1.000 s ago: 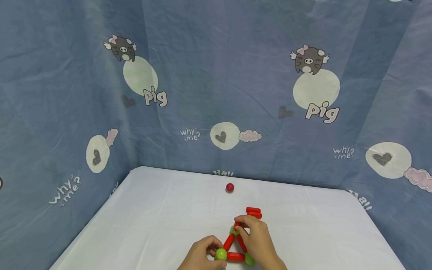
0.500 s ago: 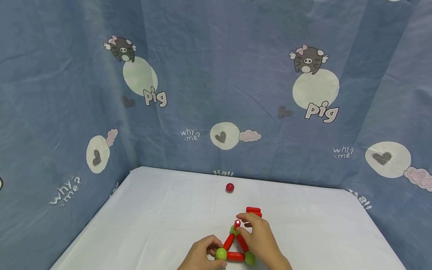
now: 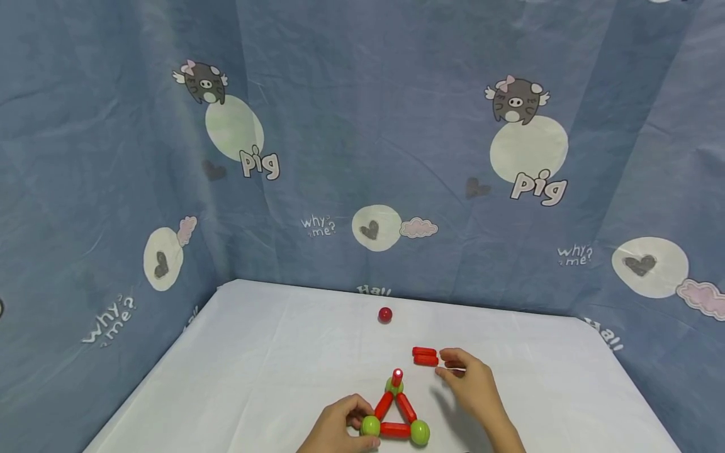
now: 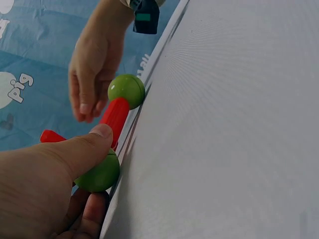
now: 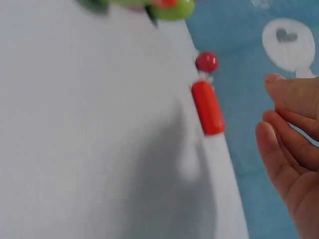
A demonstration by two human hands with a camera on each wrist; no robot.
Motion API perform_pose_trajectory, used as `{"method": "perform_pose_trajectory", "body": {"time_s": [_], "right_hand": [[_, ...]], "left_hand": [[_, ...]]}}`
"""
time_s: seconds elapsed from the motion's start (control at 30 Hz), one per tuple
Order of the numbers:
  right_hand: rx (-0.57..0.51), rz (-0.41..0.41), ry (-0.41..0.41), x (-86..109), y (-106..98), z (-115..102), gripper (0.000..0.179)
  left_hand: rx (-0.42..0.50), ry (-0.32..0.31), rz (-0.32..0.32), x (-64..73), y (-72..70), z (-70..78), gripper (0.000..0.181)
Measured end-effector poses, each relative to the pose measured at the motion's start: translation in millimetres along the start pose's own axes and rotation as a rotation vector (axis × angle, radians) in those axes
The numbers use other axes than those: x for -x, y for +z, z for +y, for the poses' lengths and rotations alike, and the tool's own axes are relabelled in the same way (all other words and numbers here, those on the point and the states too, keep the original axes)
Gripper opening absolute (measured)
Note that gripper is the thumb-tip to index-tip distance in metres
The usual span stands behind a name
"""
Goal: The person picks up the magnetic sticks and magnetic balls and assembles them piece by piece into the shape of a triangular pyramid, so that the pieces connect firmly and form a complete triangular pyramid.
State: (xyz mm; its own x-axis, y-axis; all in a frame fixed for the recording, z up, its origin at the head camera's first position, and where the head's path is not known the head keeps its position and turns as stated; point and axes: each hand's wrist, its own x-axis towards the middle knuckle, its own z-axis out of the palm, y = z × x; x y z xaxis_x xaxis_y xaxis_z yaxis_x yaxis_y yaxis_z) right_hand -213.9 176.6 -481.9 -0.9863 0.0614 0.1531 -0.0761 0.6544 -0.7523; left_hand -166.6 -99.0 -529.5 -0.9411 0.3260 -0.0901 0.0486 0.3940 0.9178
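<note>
A triangle of red rods [image 3: 395,430] joined by green balls lies at the table's front. From its far green ball [image 3: 394,387] a short red rod [image 3: 398,376] stands up, with a bright end on top. My left hand [image 3: 338,426] holds the near-left green ball [image 3: 370,426]; in the left wrist view its thumb lies over that ball [image 4: 99,175] and reaches the adjoining rod [image 4: 115,119]. My right hand [image 3: 474,385] hovers just right of two loose red rods [image 3: 426,360], fingers loosely bent and holding nothing. Fingertips and thumb are apart in the right wrist view.
A small red ball [image 3: 385,314] sits farther back on the white-covered table [image 3: 294,352]. Blue cloth [image 3: 340,157] with pig prints hangs behind and at the sides. The table's left edge runs beside the cloth.
My right hand has let go of the standing red rod and moved right, beside the two loose rods. The rod stays upright on the far green ball. My left hand has kept its place.
</note>
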Motion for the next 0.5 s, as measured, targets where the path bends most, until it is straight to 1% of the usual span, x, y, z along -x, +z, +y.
{"method": "perform_pose_trajectory", "body": {"time_s": [0.13, 0.27, 0.5], "right_hand": [[-0.015, 0.004, 0.035, -3.4, -5.6, 14.1, 0.028], [-0.033, -0.010, 0.069, -4.6, -8.7, 24.3, 0.029], [-0.058, -0.007, 0.075, -5.2, -9.4, 36.1, 0.031]], "left_hand": [[0.002, 0.003, 0.000, 0.2, -0.1, -0.4, 0.034], [0.001, 0.002, -0.001, 0.8, -0.2, 0.3, 0.034], [0.010, -0.011, 0.002, -0.2, 0.1, -0.2, 0.034]]}}
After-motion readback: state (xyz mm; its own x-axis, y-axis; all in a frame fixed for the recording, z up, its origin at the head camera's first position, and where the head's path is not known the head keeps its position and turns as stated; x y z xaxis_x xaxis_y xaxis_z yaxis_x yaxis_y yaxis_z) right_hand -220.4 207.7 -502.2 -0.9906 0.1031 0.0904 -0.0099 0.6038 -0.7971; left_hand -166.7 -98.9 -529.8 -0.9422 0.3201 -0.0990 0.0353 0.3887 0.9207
